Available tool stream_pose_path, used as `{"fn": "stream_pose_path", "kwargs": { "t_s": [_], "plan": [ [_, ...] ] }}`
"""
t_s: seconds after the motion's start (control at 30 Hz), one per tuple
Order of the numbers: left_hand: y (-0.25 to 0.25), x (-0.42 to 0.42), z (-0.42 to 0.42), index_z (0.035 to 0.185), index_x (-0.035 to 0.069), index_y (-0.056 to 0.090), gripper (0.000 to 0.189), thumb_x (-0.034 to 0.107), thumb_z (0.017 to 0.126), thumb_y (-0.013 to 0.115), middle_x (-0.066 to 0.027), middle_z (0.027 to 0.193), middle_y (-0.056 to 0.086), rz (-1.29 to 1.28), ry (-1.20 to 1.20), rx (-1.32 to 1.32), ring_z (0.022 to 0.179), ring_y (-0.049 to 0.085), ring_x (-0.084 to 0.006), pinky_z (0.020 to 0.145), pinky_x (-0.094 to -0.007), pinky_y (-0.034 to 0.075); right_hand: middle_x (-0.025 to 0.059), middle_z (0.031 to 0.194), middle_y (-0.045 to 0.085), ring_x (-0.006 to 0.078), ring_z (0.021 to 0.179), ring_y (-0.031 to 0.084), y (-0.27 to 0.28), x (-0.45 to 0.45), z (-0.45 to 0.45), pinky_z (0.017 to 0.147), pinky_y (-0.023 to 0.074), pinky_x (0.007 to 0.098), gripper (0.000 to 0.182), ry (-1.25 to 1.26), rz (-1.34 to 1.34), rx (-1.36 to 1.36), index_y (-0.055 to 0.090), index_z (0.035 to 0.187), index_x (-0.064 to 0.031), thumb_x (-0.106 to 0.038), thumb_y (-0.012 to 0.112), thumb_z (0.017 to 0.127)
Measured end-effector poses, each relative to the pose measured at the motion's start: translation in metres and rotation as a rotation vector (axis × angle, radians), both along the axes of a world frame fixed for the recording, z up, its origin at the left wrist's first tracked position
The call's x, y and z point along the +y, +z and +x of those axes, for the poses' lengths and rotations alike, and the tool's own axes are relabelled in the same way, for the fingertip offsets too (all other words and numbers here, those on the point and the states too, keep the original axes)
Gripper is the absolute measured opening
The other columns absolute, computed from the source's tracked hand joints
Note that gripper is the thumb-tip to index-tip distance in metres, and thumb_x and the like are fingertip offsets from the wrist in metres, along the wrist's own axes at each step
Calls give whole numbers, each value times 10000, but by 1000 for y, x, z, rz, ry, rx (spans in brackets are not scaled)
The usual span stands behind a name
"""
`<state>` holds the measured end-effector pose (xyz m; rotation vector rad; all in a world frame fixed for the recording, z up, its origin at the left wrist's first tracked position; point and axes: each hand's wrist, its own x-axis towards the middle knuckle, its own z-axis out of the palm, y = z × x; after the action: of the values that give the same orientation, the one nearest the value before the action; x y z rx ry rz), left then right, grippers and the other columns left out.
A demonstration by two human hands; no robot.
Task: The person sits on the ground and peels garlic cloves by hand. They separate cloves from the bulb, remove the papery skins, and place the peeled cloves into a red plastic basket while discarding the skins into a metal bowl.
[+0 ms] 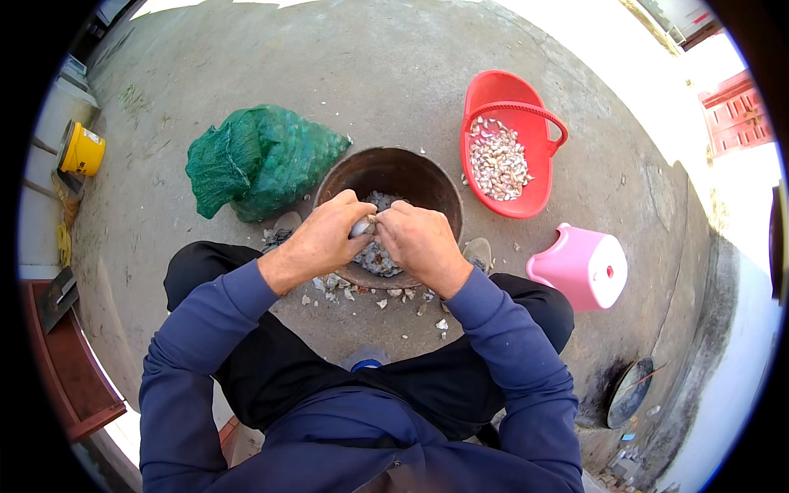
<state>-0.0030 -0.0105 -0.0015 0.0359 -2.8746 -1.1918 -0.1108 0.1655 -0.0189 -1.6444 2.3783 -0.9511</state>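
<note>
A pale garlic bulb (pixel 362 227) is gripped in my left hand (pixel 327 233). The fingertips of my right hand (pixel 420 239) pinch at the bulb's upper right side; whether they hold a piece of it is hidden. Both hands are over a round brown basin (pixel 441 185), in which papery garlic skins (pixel 379 262) lie. To the right of the basin, a red basket (pixel 508 89) with an arched handle contains many loose garlic cloves (pixel 498 161). On the left, a green mesh sack (pixel 271 161) bulges with round contents.
Scraps of garlic skin (pixel 394 296) litter the concrete floor near my feet. A pink plastic stool (pixel 576 268) lies by my right knee. Farther right is a shallow dark pan (pixel 630 391) against the wall. A yellow bucket (pixel 85 150) stands at the far left.
</note>
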Motion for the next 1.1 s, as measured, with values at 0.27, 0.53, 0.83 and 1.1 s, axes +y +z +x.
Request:
{"fn": "stream_pose_path", "kwargs": {
  "t_s": [0.27,0.53,0.83,1.1],
  "plan": [
    [8,2,-3,1187,-44,670,358,44,847,735,-180,1008,610,52,-3,32,934,636,-362,829,-420,519,168,803,663,365,740,681,0,-4,5,658,547,429,82,-166,-148,-154,675,866,-17,-95,678,842],
    [18,1,1,1221,-4,660,408,-11,825,758,-102,1029,600,203,5,-3,948,632,-231,802,-346,517,206,739,673,393,712,682,0,0,-13,680,550,446,115,-358,-72,-454,689,813,-2,-115,672,803],
    [18,-2,2,1226,5,639,386,-56,857,737,-72,1094,567,393,61,35,940,596,-173,786,-291,504,200,765,697,323,706,697,-19,2,-18,685,542,414,198,-276,192,-514,742,862,20,-153,648,852],
    [19,-3,4,1250,-3,639,400,-40,863,736,-85,1052,573,205,72,92,892,581,-187,748,-306,484,25,673,608,93,473,559,8,4,-18,354,330,208,144,-288,-72,-1598,689,914,-15,-150,657,953]
  ]
}}
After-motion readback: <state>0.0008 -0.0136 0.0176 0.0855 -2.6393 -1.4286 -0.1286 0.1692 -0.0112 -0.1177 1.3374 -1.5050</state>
